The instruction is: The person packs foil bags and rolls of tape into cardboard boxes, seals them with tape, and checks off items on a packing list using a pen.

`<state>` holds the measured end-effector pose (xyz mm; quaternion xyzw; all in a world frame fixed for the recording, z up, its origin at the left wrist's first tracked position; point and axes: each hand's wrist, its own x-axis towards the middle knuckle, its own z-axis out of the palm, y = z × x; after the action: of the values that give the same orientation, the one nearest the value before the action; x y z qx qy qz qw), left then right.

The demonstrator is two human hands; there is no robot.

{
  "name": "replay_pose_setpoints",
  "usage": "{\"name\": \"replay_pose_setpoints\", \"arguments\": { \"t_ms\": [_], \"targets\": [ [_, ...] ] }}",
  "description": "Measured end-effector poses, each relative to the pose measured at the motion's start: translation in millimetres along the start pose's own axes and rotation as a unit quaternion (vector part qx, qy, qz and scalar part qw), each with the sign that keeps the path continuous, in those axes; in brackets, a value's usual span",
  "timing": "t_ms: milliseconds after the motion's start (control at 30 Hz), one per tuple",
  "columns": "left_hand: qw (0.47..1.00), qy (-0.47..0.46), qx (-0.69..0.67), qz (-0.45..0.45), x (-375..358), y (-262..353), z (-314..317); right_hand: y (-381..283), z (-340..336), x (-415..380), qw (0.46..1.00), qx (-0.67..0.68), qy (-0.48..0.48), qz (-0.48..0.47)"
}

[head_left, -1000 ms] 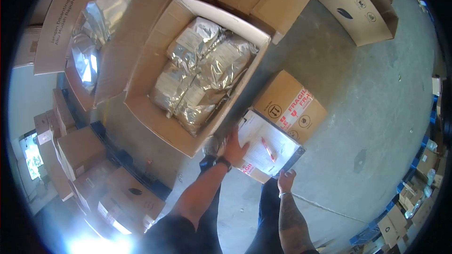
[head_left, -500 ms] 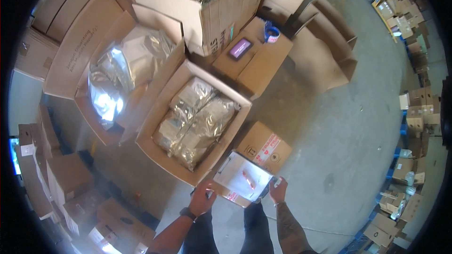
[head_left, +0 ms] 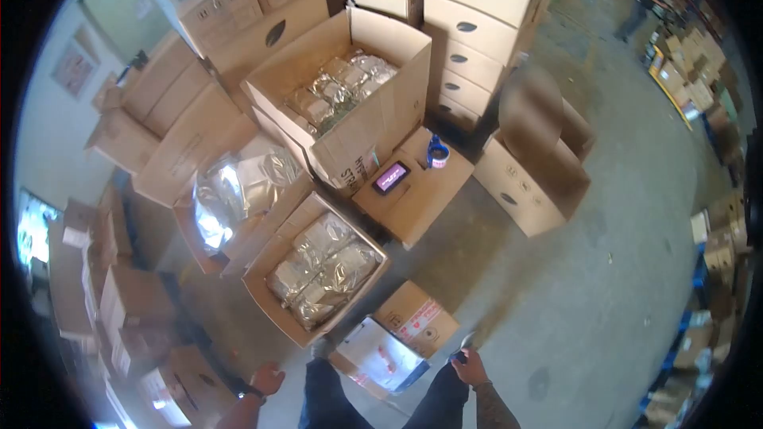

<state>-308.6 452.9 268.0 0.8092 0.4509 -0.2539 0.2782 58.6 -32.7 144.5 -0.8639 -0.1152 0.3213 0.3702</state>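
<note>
My left hand [head_left: 268,378] is in the air left of my legs, its fingers loosely bent and nothing visible in it. My right hand [head_left: 470,368] is closed round a small dark object at my right knee; what it is I cannot make out. Between my legs and the small taped carton [head_left: 417,319] lies a clipboard with white paper [head_left: 380,354], a reddish object on the sheet. Neither hand touches the clipboard. Just beyond is an open box [head_left: 264,302] holding clear plastic-wrapped packs [head_left: 324,270].
A closed carton [head_left: 429,202] bears a phone [head_left: 391,178] and a blue tape dispenser [head_left: 437,152]. Large open boxes [head_left: 389,123] and stacked cartons [head_left: 469,28] stand behind. An open empty box [head_left: 528,191] is on the right. A person [head_left: 645,4] stands far off.
The view has tilted up and shifted back. My left hand has left the clipboard's side and moved left. My right hand has drawn away to the right of the clipboard.
</note>
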Motion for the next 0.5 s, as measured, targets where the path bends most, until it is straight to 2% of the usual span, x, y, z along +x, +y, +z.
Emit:
{"name": "replay_pose_setpoints", "arguments": {
  "t_ms": [67, 100, 167, 267, 367, 433, 500],
  "targets": [
    [0.990, -0.003, -0.091, -0.110, -84, 74, -25, 50, -73, 21, 0.998, -0.051, 0.002, -0.031],
    [0.986, 0.006, -0.106, -0.129, -115, 106, -27, 75, -113, 24, 0.998, -0.059, 0.022, -0.017],
    [0.978, 0.013, -0.140, -0.154, -157, 165, -17, 110, -205, 16, 0.992, -0.097, 0.084, 0.016],
    [0.983, -0.103, -0.106, -0.112, -189, 193, 12, 146, -316, 2, 0.971, -0.133, 0.191, 0.059],
    [0.984, -0.112, -0.088, -0.109, -183, 184, 50, 154, -389, -5, 0.963, -0.175, 0.146, 0.144],
    [0.988, -0.076, -0.091, -0.104, -179, 195, 72, 163, -401, 9, 0.964, -0.211, 0.131, 0.097],
    [0.986, -0.065, -0.107, -0.108, -164, 238, 65, 156, -406, 30, 0.973, -0.201, 0.090, 0.065]
  ]
}}
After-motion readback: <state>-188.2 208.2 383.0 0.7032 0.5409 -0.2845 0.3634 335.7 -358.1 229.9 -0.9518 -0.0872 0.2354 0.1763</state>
